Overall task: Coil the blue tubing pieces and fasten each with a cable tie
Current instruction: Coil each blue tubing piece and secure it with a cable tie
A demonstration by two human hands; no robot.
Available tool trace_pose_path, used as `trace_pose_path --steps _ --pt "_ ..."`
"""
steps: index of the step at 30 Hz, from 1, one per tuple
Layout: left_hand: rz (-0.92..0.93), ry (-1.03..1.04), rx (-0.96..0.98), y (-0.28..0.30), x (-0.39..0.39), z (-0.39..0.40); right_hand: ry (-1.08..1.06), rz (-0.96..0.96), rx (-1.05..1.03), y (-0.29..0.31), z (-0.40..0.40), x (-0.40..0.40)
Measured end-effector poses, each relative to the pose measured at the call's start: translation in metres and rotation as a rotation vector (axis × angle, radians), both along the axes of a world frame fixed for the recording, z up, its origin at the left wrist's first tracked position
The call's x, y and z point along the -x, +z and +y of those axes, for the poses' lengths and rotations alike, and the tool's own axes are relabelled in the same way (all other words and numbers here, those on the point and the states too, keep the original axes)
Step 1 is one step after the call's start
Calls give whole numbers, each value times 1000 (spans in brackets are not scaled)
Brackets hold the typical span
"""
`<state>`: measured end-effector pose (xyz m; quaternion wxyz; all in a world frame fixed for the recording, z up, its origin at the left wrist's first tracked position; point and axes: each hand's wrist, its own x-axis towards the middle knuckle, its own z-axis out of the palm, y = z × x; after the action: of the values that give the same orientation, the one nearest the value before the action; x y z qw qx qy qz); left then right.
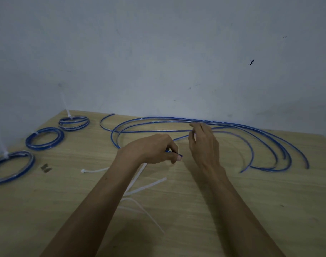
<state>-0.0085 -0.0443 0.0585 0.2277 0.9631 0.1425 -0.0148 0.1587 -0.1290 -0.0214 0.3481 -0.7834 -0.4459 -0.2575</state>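
So three coils [44,138] are already tied off at about 9 o'clock on the desk [232,210], and a fresh coil looks like it's just starting. Left hand [154,148] pinches one end of the blue tubing [177,120]; right hand [205,143], fingers loosely curled, reaches into the loose strands sprawled from 12 to 3 o'clock. Next move is probably pulling tubing round into a loop. Spare cable ties [145,186] sit under the forearms.

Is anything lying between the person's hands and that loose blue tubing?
Nothing visible. The left hand already pinches one tubing end, and the right hand touches the loose blue tubing directly.
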Motion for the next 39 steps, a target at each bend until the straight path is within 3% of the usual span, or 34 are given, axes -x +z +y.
trace_pose_path --steps 2,7,13,16,21,25,30,35,39 --pt "35 -6 13 1 1 0 -70 -100 152 1 2 -10" --pt "147 -14 5 -2 5 4 -108 214 665 -14 -11 -33" --pt "147 -15 15 -3 4 6 -161 220 670 -21 -14 -32" --pt "147 -45 26 -2 4 2 -31 254 628 -20 -4 -25" --pt "159 -90 34 3 3 -3 216 232 784 -21 27 -8" --pt "161 -77 19 4 5 0 213 218 736 -26 36 -7" --pt "96 59 19 -3 5 13 159 129 502 -18 27 -7" --pt "15 210 3 -6 6 24 15 169 356 19 14 -6" --pt "-128 320 97 -8 0 25 125 418 172 57 4 -1"
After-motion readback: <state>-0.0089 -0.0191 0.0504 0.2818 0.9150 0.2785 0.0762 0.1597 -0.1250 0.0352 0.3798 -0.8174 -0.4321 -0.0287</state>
